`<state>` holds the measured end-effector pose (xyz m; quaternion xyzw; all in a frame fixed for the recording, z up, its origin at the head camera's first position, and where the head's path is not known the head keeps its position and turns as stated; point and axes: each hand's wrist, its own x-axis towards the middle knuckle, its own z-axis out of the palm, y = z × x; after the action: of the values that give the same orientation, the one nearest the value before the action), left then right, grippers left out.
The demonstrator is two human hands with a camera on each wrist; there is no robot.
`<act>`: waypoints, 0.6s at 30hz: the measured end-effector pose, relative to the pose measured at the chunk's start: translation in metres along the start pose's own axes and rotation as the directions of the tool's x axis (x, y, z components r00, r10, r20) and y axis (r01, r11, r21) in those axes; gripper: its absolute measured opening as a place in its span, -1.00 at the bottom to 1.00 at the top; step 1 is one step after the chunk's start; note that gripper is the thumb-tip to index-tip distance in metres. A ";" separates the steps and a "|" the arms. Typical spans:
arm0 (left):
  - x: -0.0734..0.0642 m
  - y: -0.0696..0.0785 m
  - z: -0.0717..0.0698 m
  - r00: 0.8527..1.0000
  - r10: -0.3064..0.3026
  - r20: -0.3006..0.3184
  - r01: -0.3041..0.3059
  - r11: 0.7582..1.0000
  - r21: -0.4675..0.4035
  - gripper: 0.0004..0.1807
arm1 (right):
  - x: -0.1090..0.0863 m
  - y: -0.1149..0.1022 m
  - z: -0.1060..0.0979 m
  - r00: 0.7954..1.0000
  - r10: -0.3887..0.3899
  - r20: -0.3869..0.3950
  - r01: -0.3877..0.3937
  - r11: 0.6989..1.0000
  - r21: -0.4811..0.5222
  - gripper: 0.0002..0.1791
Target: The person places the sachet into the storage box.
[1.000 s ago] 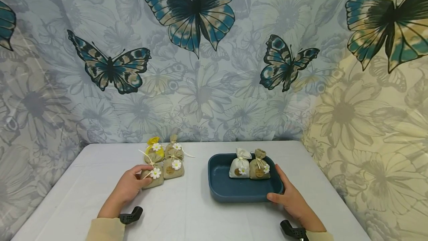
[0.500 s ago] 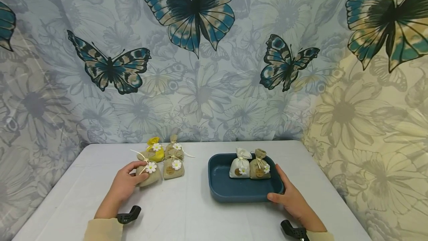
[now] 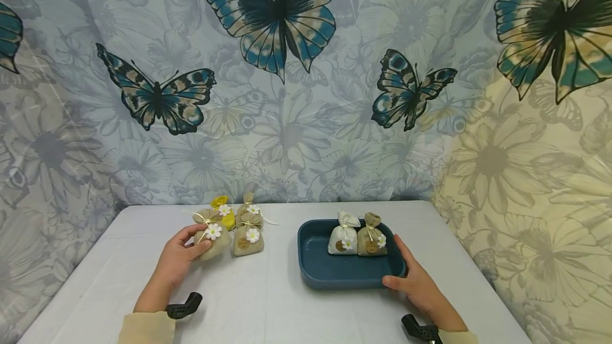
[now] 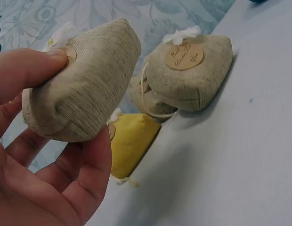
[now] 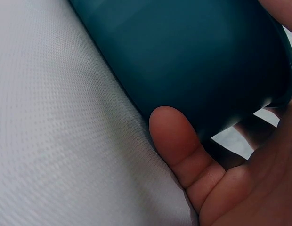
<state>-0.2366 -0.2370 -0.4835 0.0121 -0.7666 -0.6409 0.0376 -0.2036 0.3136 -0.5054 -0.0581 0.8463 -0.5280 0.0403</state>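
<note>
My left hand (image 3: 173, 263) pinches a beige drawstring sachet (image 3: 218, 243) with a white flower on it. In the left wrist view the thumb presses near the round tag of that sachet (image 4: 96, 80), and the fingers lie under it, raised above the white table. Just behind it stands a yellow sachet (image 3: 229, 221), partly hidden. Two more beige sachets, a front one (image 3: 255, 247) and a back one (image 3: 243, 215), stand to its right. My right hand (image 3: 419, 285) grips the right end of a dark blue tray (image 3: 320, 275), thumb on the front wall (image 5: 172, 132).
Inside the tray, at the back right, a white sachet (image 3: 337, 233) and a beige sachet (image 3: 365, 234) stand side by side. The white-covered table (image 3: 268, 301) ends at a butterfly-printed backdrop (image 3: 291, 137). Each wrist wears a black device (image 3: 185, 307).
My left hand has drawn the beige sachet left, away from the other beige ones, and then lifted it, uncovering more of the yellow sachet. The right hand and tray stay put.
</note>
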 end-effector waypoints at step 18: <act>-0.003 0.017 0.034 0.997 0.044 0.063 -0.036 0.991 -0.130 -0.47 | -0.001 0.001 0.000 1.000 0.021 0.005 -0.021 0.999 0.035 0.19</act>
<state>-0.2356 -0.2007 -0.4729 -0.0267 -0.7246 -0.6881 0.0259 -0.2026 0.3146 -0.5064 -0.0495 0.8374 -0.5421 0.0487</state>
